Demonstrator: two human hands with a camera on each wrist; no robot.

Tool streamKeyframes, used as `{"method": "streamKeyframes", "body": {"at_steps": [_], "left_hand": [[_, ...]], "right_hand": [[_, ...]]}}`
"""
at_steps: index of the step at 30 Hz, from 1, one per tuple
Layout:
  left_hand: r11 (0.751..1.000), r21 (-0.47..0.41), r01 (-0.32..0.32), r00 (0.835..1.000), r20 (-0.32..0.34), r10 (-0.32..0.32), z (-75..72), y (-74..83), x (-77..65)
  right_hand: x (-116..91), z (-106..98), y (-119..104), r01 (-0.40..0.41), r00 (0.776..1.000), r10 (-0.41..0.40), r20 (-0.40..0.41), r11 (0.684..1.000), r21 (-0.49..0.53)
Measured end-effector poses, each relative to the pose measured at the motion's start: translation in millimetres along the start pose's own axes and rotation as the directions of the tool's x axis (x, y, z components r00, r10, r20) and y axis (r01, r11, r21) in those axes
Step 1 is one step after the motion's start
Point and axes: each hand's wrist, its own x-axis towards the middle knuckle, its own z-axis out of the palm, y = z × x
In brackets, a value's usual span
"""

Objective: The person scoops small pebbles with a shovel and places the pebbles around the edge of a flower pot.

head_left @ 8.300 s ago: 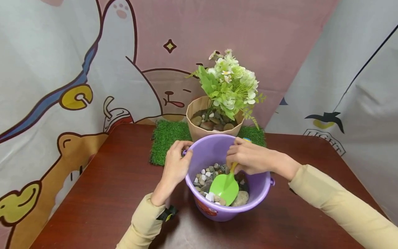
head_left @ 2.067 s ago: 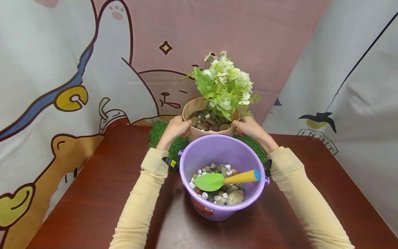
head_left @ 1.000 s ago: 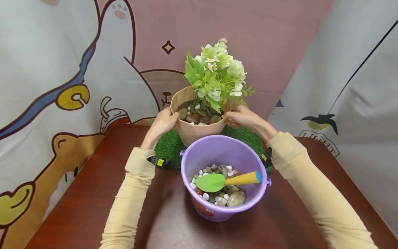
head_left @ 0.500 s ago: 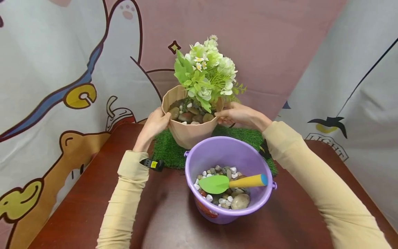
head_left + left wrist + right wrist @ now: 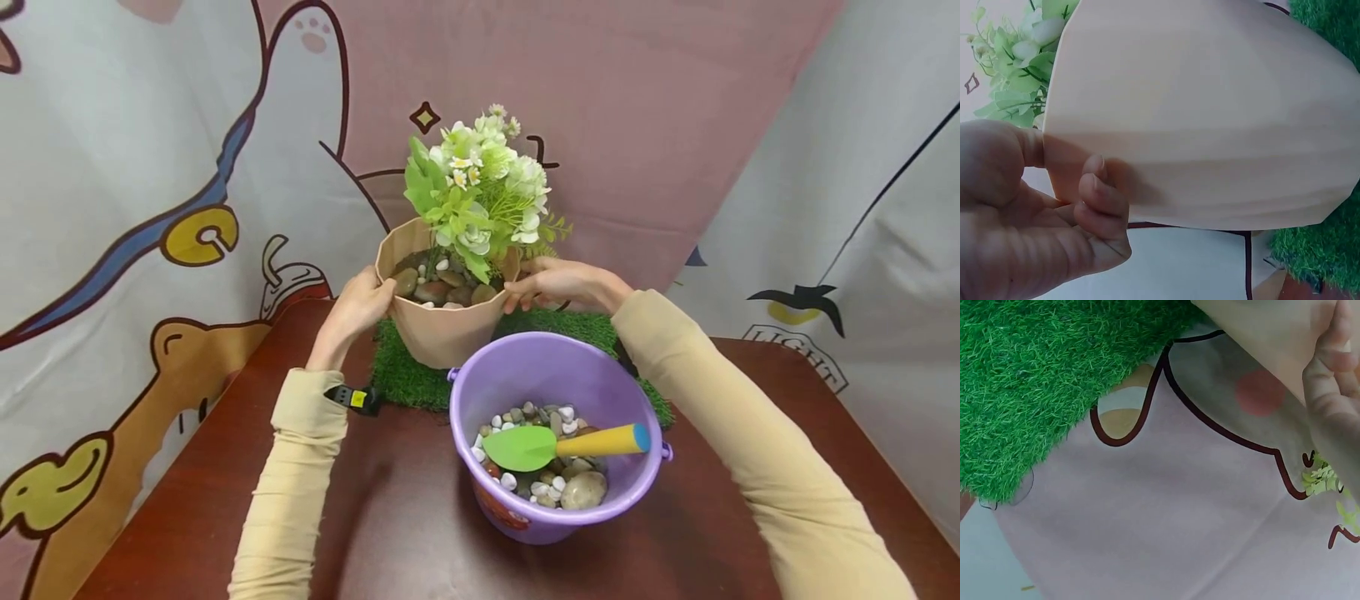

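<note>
Both hands hold a pale peach faceted flowerpot (image 5: 450, 333) by its rim. My left hand (image 5: 358, 307) pinches the left side, thumb over the edge; in the left wrist view its curled fingers (image 5: 1102, 194) lie against the outer wall. On the opposite side my right hand (image 5: 562, 283) grips the rim, partly behind the leaves. White and green flowers (image 5: 487, 183) rise from smooth stones (image 5: 435, 292) inside the pot. In front stands a purple bucket (image 5: 547, 367) of pebbles, with a green trowel (image 5: 525, 447) with a yellow handle lying on them.
A green artificial grass mat (image 5: 408, 383) lies under and behind the pot, on a dark red-brown table (image 5: 405, 508). The bucket stands close in front of the pot, to its right. A cartoon-printed cloth (image 5: 622, 125) hangs behind the table.
At first my right hand held the trowel in the bucket and my left hand its rim. The trowel now lies on the pebbles; both hands have taken the flowerpot and moved it left and nearer.
</note>
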Motion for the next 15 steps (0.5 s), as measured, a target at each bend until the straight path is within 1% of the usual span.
{"method": "streamKeyframes", "body": {"at_steps": [4, 6, 8, 11, 13, 15], "left_hand": [[1.000, 0.025, 0.000, 1.000, -0.010, 0.000, -1.9, -0.3, 1.1], [0.999, 0.046, -0.003, 1.000, -0.011, 0.003, -2.5, -0.9, 1.8], [0.999, 0.049, -0.004, 1.000, -0.010, 0.005, -2.9, -1.3, 2.1], [0.999, 0.031, -0.015, 1.000, -0.012, 0.015, -2.8, -0.2, 2.1], [1.000, 0.008, -0.013, 1.000, -0.016, 0.013, -2.8, 1.5, 1.4], [1.000, 0.014, 0.007, 1.000, -0.020, -0.006, -3.3, 4.2, 0.4]], "right_hand": [[0, -2, -1, 0.009, 0.997, -0.004, 0.074, 0.997, -0.073], [2, -2, 1, 0.002, 0.993, 0.008, 0.121, 0.997, -0.083], [3, -3, 2, 0.006, 0.988, 0.007, 0.153, 0.996, -0.085], [1, -6, 4, 0.002, 0.985, 0.013, 0.170, 0.996, -0.085], [-3, -9, 3, 0.007, 0.986, 0.008, 0.166, 0.996, -0.090], [-7, -11, 1, 0.017, 0.986, 0.003, 0.167, 0.993, -0.119]]}}
